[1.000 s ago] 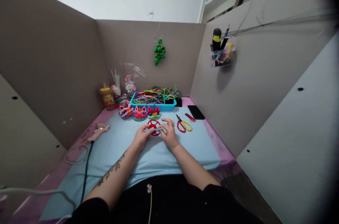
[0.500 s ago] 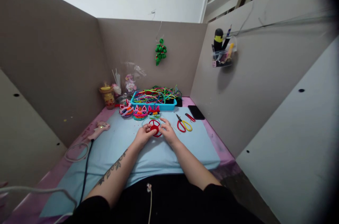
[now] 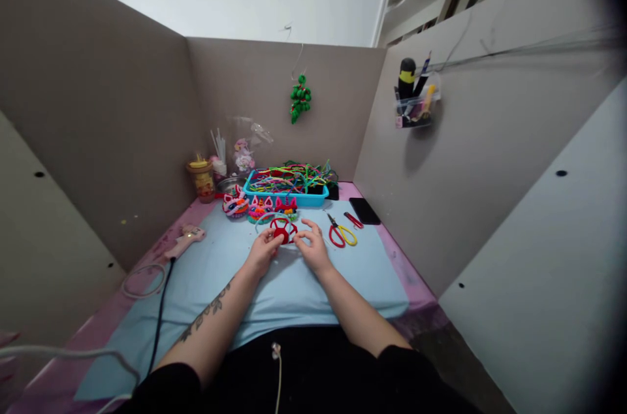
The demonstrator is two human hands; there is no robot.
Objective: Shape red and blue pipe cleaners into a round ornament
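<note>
My left hand (image 3: 263, 249) is closed on the lower left of a round red pipe-cleaner frame (image 3: 281, 227), which has a solid centre and open loops around it. At the frame's right edge my right hand (image 3: 313, 247) pinches with thumb and index finger, the other fingers partly raised. A pale blue pipe cleaner (image 3: 261, 218) arches over the top of the frame; its ends are hard to follow. Behind the hands stand several colourful fuzzy animal heads (image 3: 261, 209) with pointed ears. Both hands are just above the light blue cloth (image 3: 294, 290).
A blue basket (image 3: 294, 200) of pipe cleaners stands at the back. Scissors (image 3: 341, 234), a red-handled cutter (image 3: 353, 220) and a black phone (image 3: 364, 211) lie to the right. At the left are a pink glue gun (image 3: 185, 241) with its cord and a lidded cup (image 3: 202, 182). Partitions enclose three sides.
The red frame has tilted and shifted slightly left, and the pale blue pipe cleaner now arches higher over it. My right hand has moved slightly away from my left. The camera view has shifted a little.
</note>
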